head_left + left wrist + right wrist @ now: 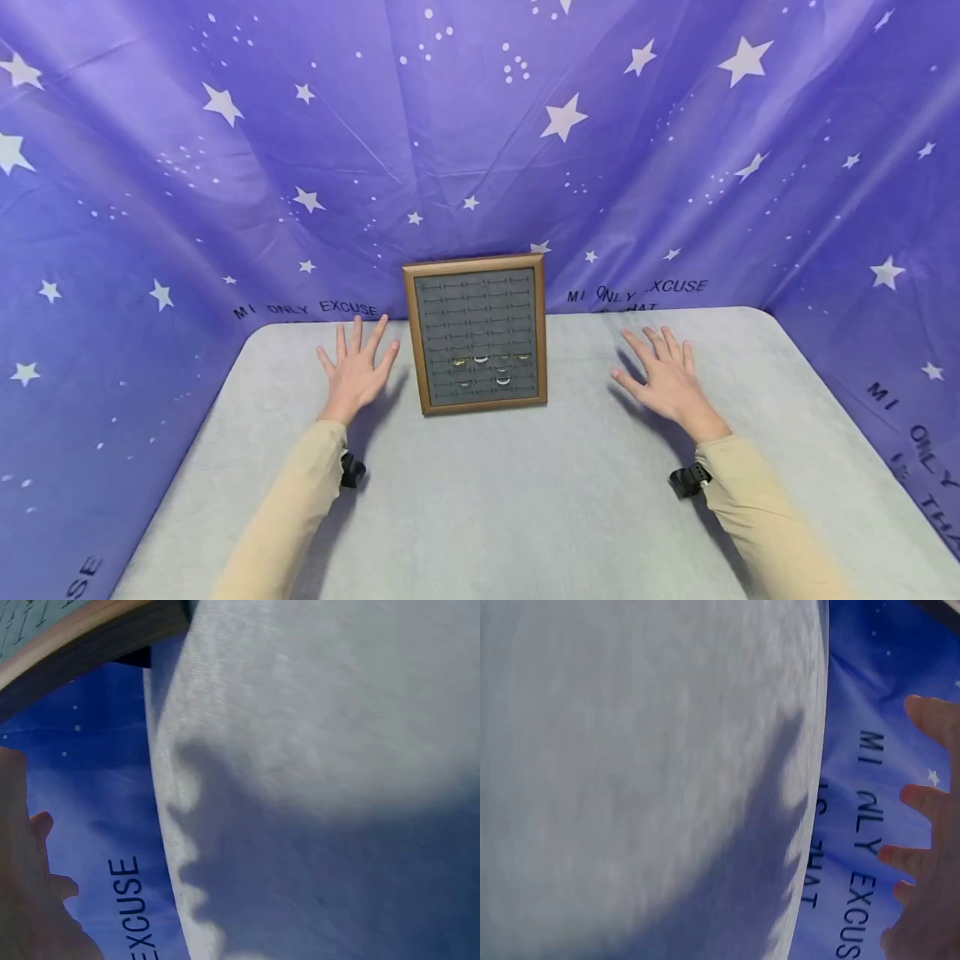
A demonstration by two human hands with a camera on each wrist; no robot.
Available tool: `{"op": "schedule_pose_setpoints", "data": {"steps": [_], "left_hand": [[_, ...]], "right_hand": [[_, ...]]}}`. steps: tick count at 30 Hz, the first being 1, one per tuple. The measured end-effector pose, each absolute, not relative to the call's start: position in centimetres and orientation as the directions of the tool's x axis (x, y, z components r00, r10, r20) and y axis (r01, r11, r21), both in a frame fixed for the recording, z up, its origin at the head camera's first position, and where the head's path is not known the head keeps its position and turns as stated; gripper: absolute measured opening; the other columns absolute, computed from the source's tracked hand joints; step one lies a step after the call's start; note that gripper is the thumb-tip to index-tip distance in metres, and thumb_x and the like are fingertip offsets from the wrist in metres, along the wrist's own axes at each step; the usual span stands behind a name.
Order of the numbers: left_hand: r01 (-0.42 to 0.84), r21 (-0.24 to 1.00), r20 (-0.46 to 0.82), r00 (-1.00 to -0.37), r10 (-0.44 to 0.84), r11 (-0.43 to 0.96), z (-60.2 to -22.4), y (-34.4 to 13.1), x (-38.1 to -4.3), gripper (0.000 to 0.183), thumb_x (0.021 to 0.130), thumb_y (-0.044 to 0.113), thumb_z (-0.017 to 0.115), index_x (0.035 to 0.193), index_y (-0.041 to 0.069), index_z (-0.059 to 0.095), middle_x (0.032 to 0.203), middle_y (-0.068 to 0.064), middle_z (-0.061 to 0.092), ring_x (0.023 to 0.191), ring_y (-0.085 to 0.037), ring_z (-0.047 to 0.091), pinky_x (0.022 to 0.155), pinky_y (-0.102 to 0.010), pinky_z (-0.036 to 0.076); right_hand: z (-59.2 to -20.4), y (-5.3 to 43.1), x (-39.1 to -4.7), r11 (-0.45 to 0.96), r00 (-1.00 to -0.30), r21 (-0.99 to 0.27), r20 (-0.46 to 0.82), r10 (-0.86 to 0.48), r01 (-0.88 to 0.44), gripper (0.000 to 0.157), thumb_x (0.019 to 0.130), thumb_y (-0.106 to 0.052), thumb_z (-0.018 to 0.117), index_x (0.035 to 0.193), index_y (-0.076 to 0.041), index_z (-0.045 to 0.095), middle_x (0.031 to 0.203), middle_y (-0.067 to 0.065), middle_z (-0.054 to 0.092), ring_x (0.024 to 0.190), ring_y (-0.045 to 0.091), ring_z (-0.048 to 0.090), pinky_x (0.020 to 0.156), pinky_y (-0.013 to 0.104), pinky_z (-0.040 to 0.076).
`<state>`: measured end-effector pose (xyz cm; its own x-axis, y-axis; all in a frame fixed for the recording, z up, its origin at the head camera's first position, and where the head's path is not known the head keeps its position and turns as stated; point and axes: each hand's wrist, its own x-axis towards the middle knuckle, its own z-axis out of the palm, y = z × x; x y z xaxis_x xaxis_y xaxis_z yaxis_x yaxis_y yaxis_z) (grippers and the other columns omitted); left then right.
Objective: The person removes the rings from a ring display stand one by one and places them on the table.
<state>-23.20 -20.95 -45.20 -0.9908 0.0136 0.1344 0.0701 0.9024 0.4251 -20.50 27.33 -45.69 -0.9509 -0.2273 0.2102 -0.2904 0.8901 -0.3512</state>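
Observation:
A wood-framed display board (480, 304) with a grey slotted face stands upright near the back edge of the table. Several gold and silver rings (503, 381) sit in its lower rows. To its left, my left hand (356, 375) is spread over the table with the fingers apart, holding nothing. My right hand (663, 379) is likewise spread, farther off on the board's right side, and holds nothing. In the left wrist view the board's wooden frame (90, 641) shows at the upper left, beyond the left fingers (64, 886). The right fingers (904, 859) appear at the right wrist view's edge.
A light grey cloth-covered table (517, 508) spreads beneath both hands. Purple curtains (465, 125) with white stars and black lettering enclose its back and sides. Each wrist wears a black strapped device, such as the left one (352, 470). Both arms cast shadows on the tabletop.

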Motion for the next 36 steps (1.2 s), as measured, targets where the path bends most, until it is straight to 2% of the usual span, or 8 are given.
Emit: {"op": "schedule_pose_setpoints", "data": {"steps": [5,10,17,22,28,36], "left_hand": [[0.088,0.476,0.162,-0.987,0.011,0.875,-43.9,-20.3,-23.8,0.062,0.101,0.056,0.03,0.156,0.03,0.02,0.159,-0.017,0.005,0.142,-0.037,-0.015,0.099,-0.063,-0.025],[0.125,0.511,0.206,-0.978,0.02,0.85,-42.4,-19.4,-24.4,0.063,0.1,0.059,0.026,0.155,0.031,0.02,0.159,-0.018,0.01,0.143,-0.039,-0.009,0.099,-0.063,-0.025],[0.188,0.547,0.287,-0.957,0.028,0.816,-40.6,-18.4,-25.5,0.061,0.101,0.057,0.024,0.155,0.031,0.021,0.157,-0.019,0.015,0.143,-0.041,0.0,0.101,-0.064,-0.022],[0.248,0.587,0.344,-0.938,0.039,0.771,-39.3,-17.6,-26.0,0.059,0.102,0.054,0.027,0.155,0.029,0.024,0.156,-0.018,0.02,0.144,-0.038,0.005,0.103,-0.064,-0.019],[0.295,0.617,0.376,-0.925,0.057,0.73,-38.3,-16.9,-26.2,0.058,0.102,0.053,0.032,0.154,0.03,0.026,0.157,-0.014,0.021,0.145,-0.032,0.009,0.106,-0.059,-0.017],[0.323,0.657,0.389,-0.919,0.061,0.681,-37.9,-16.8,-26.7,0.053,0.102,0.049,0.036,0.152,0.03,0.033,0.151,-0.005,0.037,0.143,-0.031,0.019,0.108,-0.06,-0.013]], "right_hand": [[-45.8,25.8,-20.7,0.857,-0.928,-0.377,0.263,-0.264,-0.35,0.07,0.093,-0.046,0.057,0.148,-0.007,0.037,0.147,0.029,0.028,0.139,0.049,0.009,0.108,0.065,-0.004],[-45.5,24.3,-20.7,0.832,-0.906,-0.393,0.323,-0.273,-0.391,0.066,0.093,-0.042,0.06,0.145,-0.005,0.042,0.141,0.028,0.037,0.137,0.05,0.017,0.108,0.067,0.002],[-45.1,22.7,-20.4,0.774,-0.881,-0.45,0.374,-0.289,-0.445,0.062,0.092,-0.035,0.063,0.143,-0.005,0.044,0.141,0.027,0.04,0.135,0.047,0.023,0.109,0.065,0.007],[-45.2,21.4,-20.2,0.727,-0.851,-0.48,0.442,-0.282,-0.49,0.057,0.092,-0.029,0.064,0.14,-0.004,0.047,0.136,0.024,0.044,0.129,0.044,0.032,0.106,0.063,0.019],[-45.0,19.6,-19.8,0.693,-0.833,-0.508,0.49,-0.256,-0.512,0.055,0.091,-0.026,0.065,0.139,-0.005,0.049,0.134,0.023,0.045,0.126,0.043,0.036,0.103,0.063,0.024],[-44.5,17.6,-19.4,0.636,-0.8,-0.528,0.54,-0.26,-0.563,0.05,0.09,-0.023,0.066,0.134,-0.004,0.053,0.13,0.019,0.05,0.12,0.037,0.041,0.102,0.057,0.029]]}}
